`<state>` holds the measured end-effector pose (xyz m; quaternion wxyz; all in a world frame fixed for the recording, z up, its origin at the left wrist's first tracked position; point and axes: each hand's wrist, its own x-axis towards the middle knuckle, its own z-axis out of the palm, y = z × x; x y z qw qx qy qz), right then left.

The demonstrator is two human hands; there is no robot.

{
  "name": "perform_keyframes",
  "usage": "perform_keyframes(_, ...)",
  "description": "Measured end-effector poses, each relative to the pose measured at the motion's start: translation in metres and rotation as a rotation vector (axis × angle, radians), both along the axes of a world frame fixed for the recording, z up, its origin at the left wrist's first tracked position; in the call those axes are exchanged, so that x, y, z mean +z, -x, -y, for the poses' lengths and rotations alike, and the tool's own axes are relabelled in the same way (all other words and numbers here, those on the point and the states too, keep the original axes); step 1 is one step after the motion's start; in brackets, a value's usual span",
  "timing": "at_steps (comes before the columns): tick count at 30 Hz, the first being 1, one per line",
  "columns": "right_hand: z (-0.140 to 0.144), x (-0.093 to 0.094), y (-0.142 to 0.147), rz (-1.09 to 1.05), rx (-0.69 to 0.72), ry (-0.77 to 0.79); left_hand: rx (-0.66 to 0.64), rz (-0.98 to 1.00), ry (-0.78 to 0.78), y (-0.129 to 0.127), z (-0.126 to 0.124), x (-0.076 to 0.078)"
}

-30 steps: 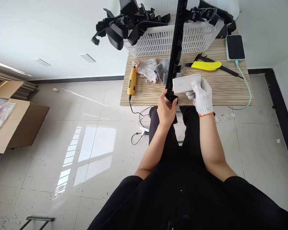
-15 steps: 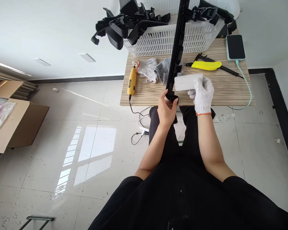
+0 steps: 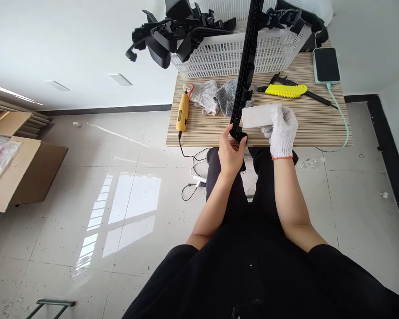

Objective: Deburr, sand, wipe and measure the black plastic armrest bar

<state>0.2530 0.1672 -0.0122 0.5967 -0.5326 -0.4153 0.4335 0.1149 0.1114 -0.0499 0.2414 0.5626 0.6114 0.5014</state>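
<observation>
the left hand (image 3: 232, 153), bare, is clenched around the lower end of a long black plastic strip (image 3: 244, 84), at the near edge of the counter (image 3: 319, 128). the strip rises from that hand toward 12 o'clock, tilted slightly to 1 o'clock, crossing in front of the white basket (image 3: 219, 55).

the right hand (image 3: 282, 130), in a white knit glove with an orange cuff, grasps a white rectangular block (image 3: 256, 116). the block lies crosswise and its left end touches the strip just above the left hand.

on the counter, at 10 o'clock from the left hand, lies a yellow rotary tool (image 3: 182, 113); it carries dark lettering along its body, too small to read. its black cord hangs over the counter edge. two knit gloves (image 3: 216, 96), one white and one grey, lie between the tool and the strip. at 12 o'clock from the right hand lies a yellow utility knife (image 3: 285, 91), resting on a black caliper (image 3: 314, 95). at 1 o'clock a phone (image 3: 326, 65) lies screen dark, with a pale green cable (image 3: 342, 117) attached. black plastic parts (image 3: 176, 33) fill the basket and overhang its left side.
</observation>
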Motion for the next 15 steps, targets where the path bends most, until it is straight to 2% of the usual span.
perform_keyframes(3,-0.0011,-0.0016,-0.0014,0.030,0.109,0.021,0.003,0.004,0.005,-0.0003,-0.0004,-0.0005)
perform_keyframes(7,-0.0036,-0.0048,-0.0019,-0.048,-0.036,0.000,0.002,-0.019,-0.006,-0.0001,-0.0005,-0.0020)
perform_keyframes(11,-0.0038,-0.0053,-0.0009,-0.013,0.056,0.014,-0.004,-0.038,-0.012,0.0003,-0.0003,-0.0021)
perform_keyframes(14,-0.0024,-0.0032,-0.0006,-0.063,-0.049,-0.017,0.005,-0.019,-0.002,0.0000,-0.0006,-0.0021)
perform_keyframes(15,-0.0018,-0.0021,-0.0009,-0.070,-0.046,-0.014,0.007,-0.014,0.002,-0.0001,-0.0008,-0.0022)
